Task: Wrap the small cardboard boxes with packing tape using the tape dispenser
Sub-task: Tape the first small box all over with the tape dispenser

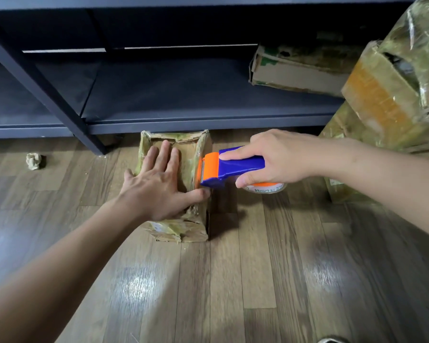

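Wood floor (233,280) — dispenser (233,167) at box (183,154) right edge, open floor beyond.

box (192,154): worn, taped, on floor | dispenser (229,168): blue-orange, at box's right edge

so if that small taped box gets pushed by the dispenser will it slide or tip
Probably slide: the small box sits low and wide on smooth, glossy floor. The left hand pressing flat on top likely stops that. Its crumpled edges suggest soft, dentable walls.
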`<action>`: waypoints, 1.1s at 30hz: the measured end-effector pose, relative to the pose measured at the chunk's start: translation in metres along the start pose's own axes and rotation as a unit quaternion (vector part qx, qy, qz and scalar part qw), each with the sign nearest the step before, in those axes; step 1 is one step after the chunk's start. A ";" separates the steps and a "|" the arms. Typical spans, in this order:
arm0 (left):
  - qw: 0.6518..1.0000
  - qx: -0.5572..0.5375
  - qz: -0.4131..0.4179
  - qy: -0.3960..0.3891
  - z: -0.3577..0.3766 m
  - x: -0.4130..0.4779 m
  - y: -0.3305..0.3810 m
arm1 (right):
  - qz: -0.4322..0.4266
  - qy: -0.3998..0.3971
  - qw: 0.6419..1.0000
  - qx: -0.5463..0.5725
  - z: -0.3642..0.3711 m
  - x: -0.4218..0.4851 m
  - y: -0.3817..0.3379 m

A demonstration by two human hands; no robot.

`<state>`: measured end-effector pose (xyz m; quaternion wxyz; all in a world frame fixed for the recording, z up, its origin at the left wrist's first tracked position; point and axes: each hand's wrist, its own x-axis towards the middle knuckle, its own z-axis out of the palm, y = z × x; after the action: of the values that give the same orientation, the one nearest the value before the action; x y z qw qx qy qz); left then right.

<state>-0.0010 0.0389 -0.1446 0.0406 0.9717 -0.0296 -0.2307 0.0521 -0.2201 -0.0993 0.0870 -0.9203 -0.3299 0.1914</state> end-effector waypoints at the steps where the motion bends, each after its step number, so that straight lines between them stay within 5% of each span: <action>1: 1.000 -0.005 -0.005 -0.011 -0.002 0.000 0.000 | -0.003 0.005 1.000 -0.005 0.004 0.001 0.000; 11: 0.996 -0.030 0.009 0.085 0.009 0.004 0.002 | 0.001 0.021 1.000 -0.013 0.010 0.003 0.006; 15: 0.980 -0.138 0.024 0.143 0.002 -0.001 -0.003 | 0.008 0.046 0.999 0.022 0.000 0.000 0.002; 20: 0.908 -0.382 0.069 0.157 0.032 0.005 -0.031 | -0.008 0.078 0.996 0.036 -0.008 0.005 -0.014; 26: 0.726 -0.683 0.070 0.038 0.088 0.007 -0.065 | -0.029 0.075 0.997 0.018 0.026 0.029 -0.045; 30: 0.686 -0.723 -0.053 0.058 0.095 0.015 -0.066 | -0.042 0.040 0.998 -0.032 0.040 0.045 -0.069; 33: 0.732 -0.664 -0.128 0.079 0.091 0.021 -0.049 | -0.044 0.031 0.996 -0.069 0.049 0.055 -0.084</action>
<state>-0.0216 0.0797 -0.2393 0.6478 0.7068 0.2593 -0.1169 0.0230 -0.1184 -0.1363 0.0420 -0.9140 -0.3801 0.1357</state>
